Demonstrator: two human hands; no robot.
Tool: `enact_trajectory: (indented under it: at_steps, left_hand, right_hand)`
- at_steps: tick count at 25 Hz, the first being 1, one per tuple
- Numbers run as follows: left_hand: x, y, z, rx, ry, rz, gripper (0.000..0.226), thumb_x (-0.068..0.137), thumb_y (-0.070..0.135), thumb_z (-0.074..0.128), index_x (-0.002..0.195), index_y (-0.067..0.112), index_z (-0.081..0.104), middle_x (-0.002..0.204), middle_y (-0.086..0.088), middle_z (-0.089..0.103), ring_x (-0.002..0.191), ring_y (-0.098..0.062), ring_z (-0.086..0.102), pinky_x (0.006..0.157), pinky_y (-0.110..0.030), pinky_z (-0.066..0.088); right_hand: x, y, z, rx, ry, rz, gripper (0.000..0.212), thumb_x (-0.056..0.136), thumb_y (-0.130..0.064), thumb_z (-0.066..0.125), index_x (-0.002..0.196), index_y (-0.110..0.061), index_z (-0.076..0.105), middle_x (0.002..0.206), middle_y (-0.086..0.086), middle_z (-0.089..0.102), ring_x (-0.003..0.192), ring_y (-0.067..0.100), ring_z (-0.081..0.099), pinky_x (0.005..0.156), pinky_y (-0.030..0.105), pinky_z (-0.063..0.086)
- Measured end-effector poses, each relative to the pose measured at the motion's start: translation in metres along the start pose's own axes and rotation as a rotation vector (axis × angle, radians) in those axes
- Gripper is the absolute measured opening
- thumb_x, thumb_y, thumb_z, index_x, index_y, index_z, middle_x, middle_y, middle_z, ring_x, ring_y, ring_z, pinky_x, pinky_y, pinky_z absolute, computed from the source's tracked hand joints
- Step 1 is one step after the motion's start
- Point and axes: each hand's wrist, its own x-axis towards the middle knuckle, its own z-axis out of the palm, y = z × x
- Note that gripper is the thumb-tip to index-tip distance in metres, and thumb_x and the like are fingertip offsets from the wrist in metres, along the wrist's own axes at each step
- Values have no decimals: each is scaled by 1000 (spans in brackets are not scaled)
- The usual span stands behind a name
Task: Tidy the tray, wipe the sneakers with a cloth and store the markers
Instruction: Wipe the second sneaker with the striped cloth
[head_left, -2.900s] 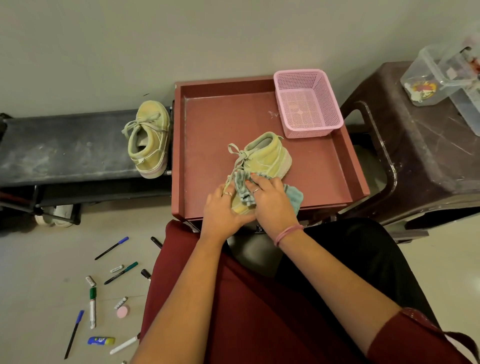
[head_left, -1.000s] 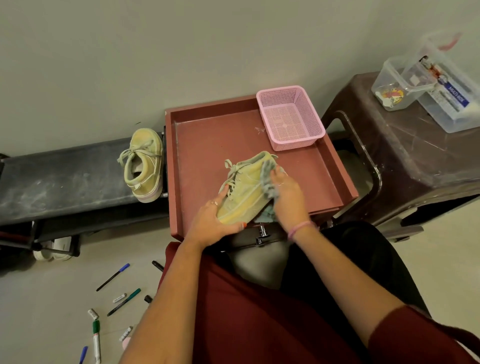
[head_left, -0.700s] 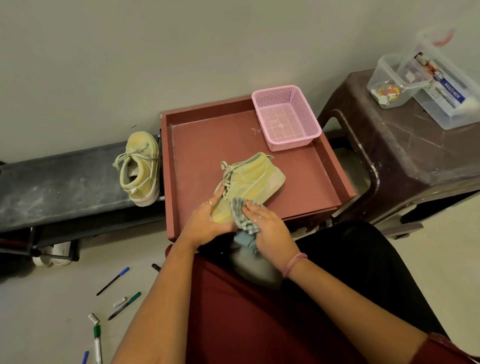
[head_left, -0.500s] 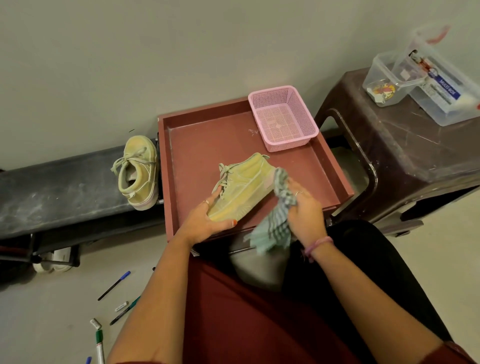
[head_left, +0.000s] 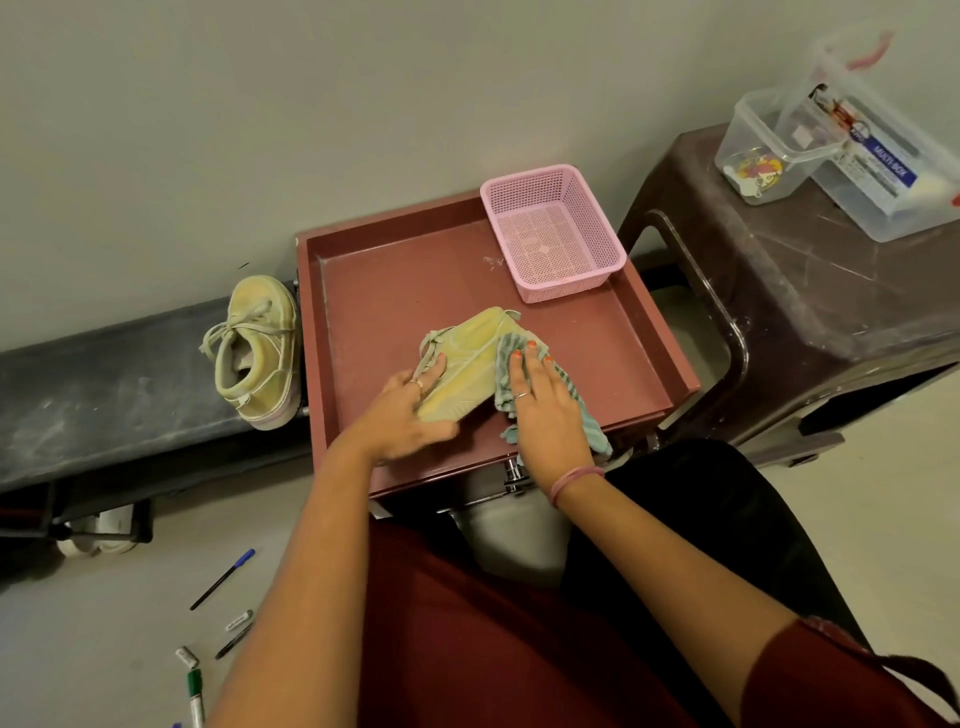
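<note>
My left hand (head_left: 402, 413) grips the sneaker (head_left: 467, 364), its long axis seven-to-one; my right hand (head_left: 540, 410) presses the cloth (head_left: 511, 358) flat-fingered. The tray (head_left: 644, 332) lies bare toward eleven.

Looked like a home room: plain wall (head_left: 311, 104), bench (head_left: 104, 384) left of tray (head_left: 395, 270), plastic stool (head_left: 810, 291) right.

Tray (head_left: 649, 332): I see sneaker (head_left: 467, 358), cloth (head_left: 576, 410), pink basket (head_left: 550, 234).
Table (head_left: 104, 384): second sneaker (head_left: 257, 348).
Floor (head_left: 104, 623): markers (head_left: 223, 578).
</note>
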Motion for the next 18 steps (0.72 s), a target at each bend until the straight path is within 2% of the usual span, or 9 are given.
enact_trajectory:
  at_steps: [3, 4, 6, 11, 13, 15, 17, 18]
  left_hand:
    - [-1, 17, 25, 162, 266, -123, 99, 70, 86, 45, 150, 45, 3, 149, -4, 36, 131, -29, 43, 104, -43, 39]
    - [-2, 17, 29, 183, 310, -124, 95, 71, 88, 37, 149, 47, 4, 148, -3, 39, 128, -29, 45, 100, -44, 40]
    - [-9, 15, 32, 226, 324, -92, 88, 72, 88, 29, 148, 50, 7, 147, -3, 38, 127, -29, 46, 98, -43, 41]
    - [-16, 13, 43, 318, 397, -68, 71, 82, 79, 31, 146, 53, 15, 147, -2, 37, 129, -28, 42, 98, -42, 43]
    - [-16, 14, 45, 321, 416, -71, 67, 84, 77, 33, 145, 55, 15, 146, -2, 38, 128, -28, 42, 97, -41, 43]
    - [-17, 14, 47, 342, 421, -63, 66, 84, 75, 33, 145, 55, 15, 145, -1, 38, 126, -27, 44, 96, -40, 43]
    - [-21, 14, 53, 382, 445, -36, 67, 83, 76, 32, 144, 56, 14, 144, -1, 38, 122, -27, 46, 95, -41, 42]
    - [-23, 13, 57, 393, 455, -21, 68, 82, 79, 30, 144, 57, 14, 143, -1, 38, 121, -26, 46, 95, -41, 42]
  right_hand:
    - [-12, -8, 14, 16, 102, -70, 78, 76, -4, 72, 144, -6, 34, 152, 12, 32, 135, 36, 37, 92, 50, 49]
    - [-17, -10, 19, 3, 146, -101, 75, 73, -4, 74, 140, -6, 41, 148, 11, 39, 131, 35, 43, 84, 47, 54]
    - [-22, -11, 23, -55, 189, -144, 72, 73, -9, 74, 138, -6, 44, 146, 10, 43, 129, 31, 47, 78, 40, 55]
    - [-9, -11, 23, -127, 206, -47, 65, 82, -11, 57, 143, -3, 35, 148, 14, 39, 132, 29, 44, 80, 37, 53]
    - [0, -11, 19, -121, 186, -1, 56, 87, -9, 43, 142, -3, 35, 147, 14, 40, 131, 28, 45, 79, 37, 54]
    - [10, -8, 9, -72, 166, 71, 54, 91, -8, 28, 145, -5, 30, 149, 12, 36, 134, 27, 40, 87, 39, 50]
    - [22, 6, 2, 15, 137, 123, 53, 95, -6, 32, 148, -10, 24, 151, 9, 31, 137, 25, 33, 100, 40, 40]
    - [27, 15, 0, 64, 132, 155, 52, 95, -5, 39, 146, -11, 28, 148, 8, 35, 135, 25, 35, 102, 40, 38]
